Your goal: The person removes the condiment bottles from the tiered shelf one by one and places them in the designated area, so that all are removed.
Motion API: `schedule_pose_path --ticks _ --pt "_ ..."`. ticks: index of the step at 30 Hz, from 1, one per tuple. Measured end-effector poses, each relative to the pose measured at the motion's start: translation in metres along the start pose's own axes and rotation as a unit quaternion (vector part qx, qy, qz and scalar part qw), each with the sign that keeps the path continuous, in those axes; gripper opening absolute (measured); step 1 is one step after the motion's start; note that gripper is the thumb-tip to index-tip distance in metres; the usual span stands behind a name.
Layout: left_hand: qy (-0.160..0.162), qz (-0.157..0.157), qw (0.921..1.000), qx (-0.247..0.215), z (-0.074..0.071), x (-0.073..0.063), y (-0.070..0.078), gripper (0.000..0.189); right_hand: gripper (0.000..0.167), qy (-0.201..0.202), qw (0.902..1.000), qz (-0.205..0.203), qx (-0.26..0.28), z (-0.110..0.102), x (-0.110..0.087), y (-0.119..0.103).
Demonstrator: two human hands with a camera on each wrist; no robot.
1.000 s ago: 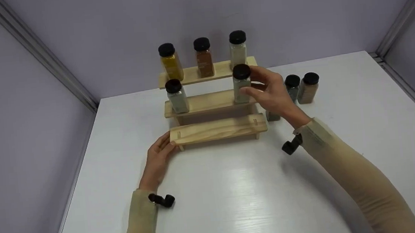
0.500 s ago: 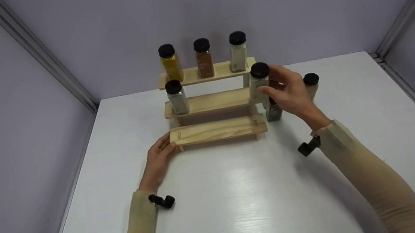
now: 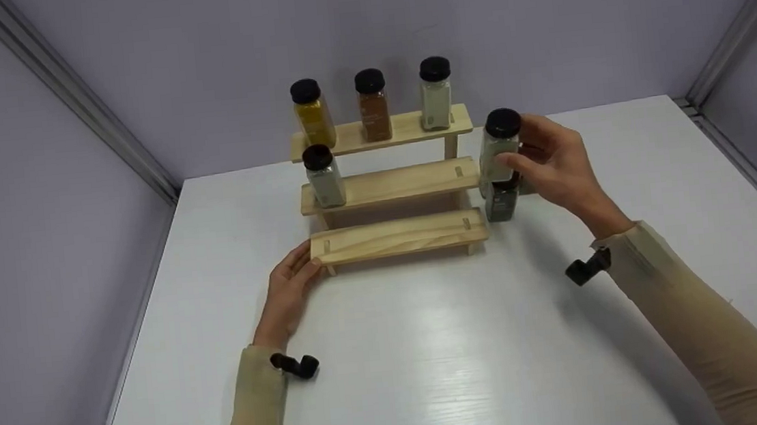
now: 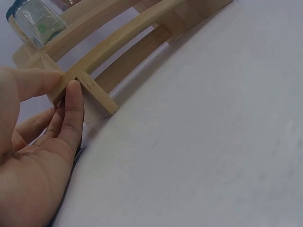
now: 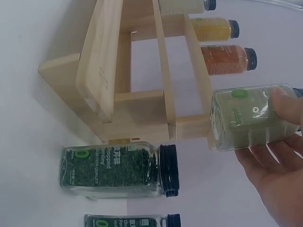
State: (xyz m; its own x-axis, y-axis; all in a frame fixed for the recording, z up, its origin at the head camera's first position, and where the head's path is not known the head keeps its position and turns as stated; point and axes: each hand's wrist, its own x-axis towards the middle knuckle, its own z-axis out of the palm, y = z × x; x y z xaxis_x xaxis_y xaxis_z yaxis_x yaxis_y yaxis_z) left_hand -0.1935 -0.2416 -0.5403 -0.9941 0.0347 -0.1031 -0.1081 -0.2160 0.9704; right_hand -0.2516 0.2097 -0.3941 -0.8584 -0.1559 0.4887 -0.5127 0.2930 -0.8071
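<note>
One green-badged jar in the right fingers; another jar reads "Parsley".

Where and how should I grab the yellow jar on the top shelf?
Grip the yellow jar by its flat sides, below the lid, probably best from the left: it stands upright at the top shelf's left end, with the red jar to its right and a pale jar lower down in front.

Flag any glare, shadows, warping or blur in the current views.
Head view: pale glare on the glossy white tabletop, a soft shadow beside the right beige sleeve; left wrist view: boards of the tiered pale-wood rack look bowed, likely lens distortion; right wrist view: the clear glass, black-lidded jar of dark green flakes is sharp enough to show its lettering.
</note>
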Motion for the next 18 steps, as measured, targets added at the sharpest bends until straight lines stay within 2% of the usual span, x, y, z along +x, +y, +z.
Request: schedule_pose_path --ticks 9,18 --pt "-0.013 0.010 0.9998 0.013 0.000 -0.002 0.000 0.056 0.048 0.009 0.9991 0.024 -0.035 -0.019 -0.004 0.003" --pt "-0.012 0.010 0.9998 0.010 0.000 -0.002 -0.001 0.056 0.050 0.017 0.9995 0.021 -0.019 -0.036 -0.008 0.009"
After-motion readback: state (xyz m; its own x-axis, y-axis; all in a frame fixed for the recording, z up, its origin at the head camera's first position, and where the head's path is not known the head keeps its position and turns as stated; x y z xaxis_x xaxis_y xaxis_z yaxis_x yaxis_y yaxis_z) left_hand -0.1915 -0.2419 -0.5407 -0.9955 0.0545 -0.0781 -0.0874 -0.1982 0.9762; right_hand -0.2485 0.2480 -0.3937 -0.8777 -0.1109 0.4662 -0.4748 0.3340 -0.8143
